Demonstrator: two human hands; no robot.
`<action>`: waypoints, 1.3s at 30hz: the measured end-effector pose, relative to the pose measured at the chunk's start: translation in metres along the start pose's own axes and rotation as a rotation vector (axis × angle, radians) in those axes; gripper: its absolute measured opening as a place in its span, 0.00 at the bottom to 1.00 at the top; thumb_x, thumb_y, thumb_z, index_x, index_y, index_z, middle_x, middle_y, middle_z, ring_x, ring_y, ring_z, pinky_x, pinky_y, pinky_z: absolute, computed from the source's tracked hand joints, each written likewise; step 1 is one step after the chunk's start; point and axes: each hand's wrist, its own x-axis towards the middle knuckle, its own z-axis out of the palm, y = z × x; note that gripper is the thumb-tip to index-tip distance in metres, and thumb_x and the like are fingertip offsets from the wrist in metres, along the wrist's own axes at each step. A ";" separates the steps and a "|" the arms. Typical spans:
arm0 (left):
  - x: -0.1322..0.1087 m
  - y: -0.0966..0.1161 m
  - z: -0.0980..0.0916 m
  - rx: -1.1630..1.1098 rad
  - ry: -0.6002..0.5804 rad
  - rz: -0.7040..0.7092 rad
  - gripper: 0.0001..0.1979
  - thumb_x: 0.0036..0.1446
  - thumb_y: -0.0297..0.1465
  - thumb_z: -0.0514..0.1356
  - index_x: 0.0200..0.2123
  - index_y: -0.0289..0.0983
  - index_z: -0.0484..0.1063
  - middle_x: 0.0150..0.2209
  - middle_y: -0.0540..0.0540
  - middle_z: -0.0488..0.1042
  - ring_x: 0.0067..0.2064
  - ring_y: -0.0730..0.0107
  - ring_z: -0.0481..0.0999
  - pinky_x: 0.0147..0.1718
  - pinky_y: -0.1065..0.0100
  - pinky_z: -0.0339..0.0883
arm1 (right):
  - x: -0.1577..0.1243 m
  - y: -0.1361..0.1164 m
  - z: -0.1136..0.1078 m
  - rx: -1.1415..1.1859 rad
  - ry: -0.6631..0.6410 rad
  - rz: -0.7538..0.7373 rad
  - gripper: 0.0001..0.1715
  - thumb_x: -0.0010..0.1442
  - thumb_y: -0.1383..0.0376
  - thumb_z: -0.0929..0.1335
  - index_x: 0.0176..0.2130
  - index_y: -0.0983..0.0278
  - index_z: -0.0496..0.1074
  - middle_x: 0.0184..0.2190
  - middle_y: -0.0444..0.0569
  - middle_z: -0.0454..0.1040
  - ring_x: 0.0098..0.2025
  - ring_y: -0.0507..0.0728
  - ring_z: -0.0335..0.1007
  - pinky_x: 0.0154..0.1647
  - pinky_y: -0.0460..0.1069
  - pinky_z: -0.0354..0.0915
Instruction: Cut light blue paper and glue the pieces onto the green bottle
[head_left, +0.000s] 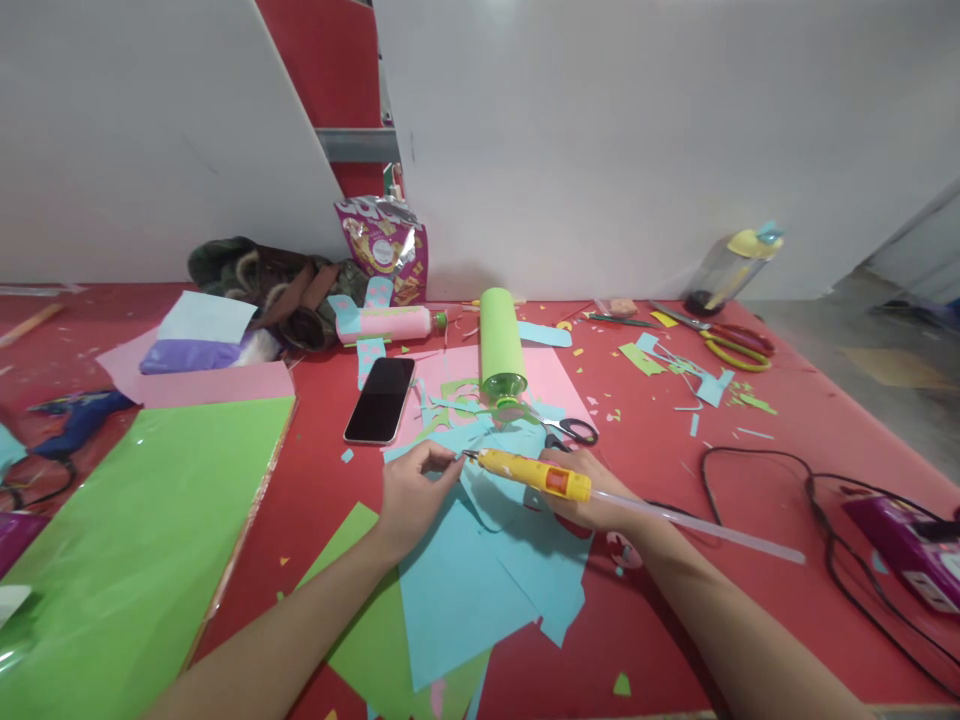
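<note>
Yellow hot glue gun (529, 472) over the middle of the desk (645, 620), toward the near edge, above loose blue paper (465, 595). Nozzle toward the left edge; a long translucent glue stick (697, 522) juts from its back toward the right edge.

Right hand (585, 515): fingers wrapped around the gun from behind; exact grip on handle or trigger hidden. Left hand (418, 495): thumb and forefinger together just beside the nozzle; cannot tell whether a scrap is pinched between.

Handling, by judgement: gun light, hard plastic, slightly smooth; take it by the body or handle, never the metal tip, likely hot. Glue stick bendy, a nuisance if it snags. Paper thin, creases easily.

Containers: green-wrapped bottle (501, 330) lying mid-desk, capped neck toward the near edge; wrap hides the inside. Pink-wrapped bottle (390, 323) on its side nearer the far edge, contents likewise hidden. Clear bottle (724, 275) with yellow top at the far right corner, dark at its base; cannot tell what that is. Snack bag (385, 245) upright at the far edge, contents out of sight.

Outward: smartphone (381, 398) left of the green-wrapped bottle; black-handled scissors (576, 431) just beyond the right hand; purple power strip (904, 550) at the right edge.
</note>
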 end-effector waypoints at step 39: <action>0.000 -0.001 0.000 -0.077 0.000 -0.028 0.08 0.44 0.33 0.60 0.21 0.37 0.65 0.17 0.53 0.69 0.22 0.73 0.71 0.24 0.73 0.65 | 0.000 0.007 -0.007 -0.018 0.114 0.084 0.07 0.45 0.70 0.59 0.22 0.61 0.51 0.15 0.38 0.54 0.17 0.49 0.52 0.18 0.45 0.50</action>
